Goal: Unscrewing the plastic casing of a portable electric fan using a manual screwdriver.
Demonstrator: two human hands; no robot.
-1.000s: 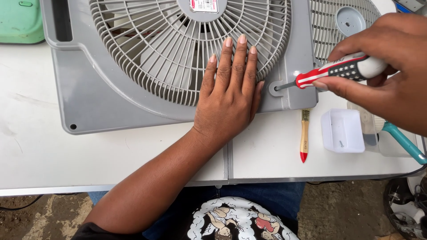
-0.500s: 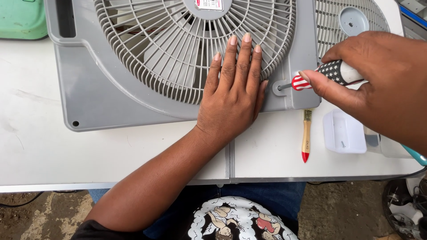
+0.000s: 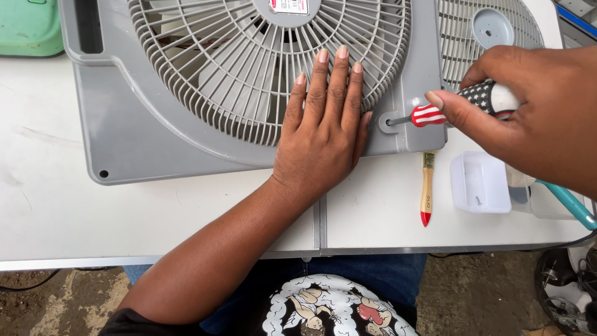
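Observation:
A grey box fan (image 3: 155, 134) lies flat on a white table (image 3: 124, 218), its round grille (image 3: 249, 68) facing up. My left hand (image 3: 323, 134) rests flat on the grille's lower right edge, fingers together and pointing away from me. My right hand (image 3: 535, 115) grips a screwdriver (image 3: 463, 106) with a red, white and dark patterned handle. Its metal tip sits in a screw tab (image 3: 392, 121) at the grille's rim, just right of my left hand.
A small paintbrush (image 3: 426, 190) with a red-tipped wooden handle lies below the fan's corner. A white plastic tray (image 3: 480, 183) stands to its right, beside a teal-handled tool (image 3: 569, 204). A second grey grille (image 3: 491, 31) lies at back right, a green container (image 3: 28, 28) at back left.
My right hand has shifted left and closer over the screwdriver handle, covering more of it. The view has drifted slightly. My left hand stays flat on the grille.

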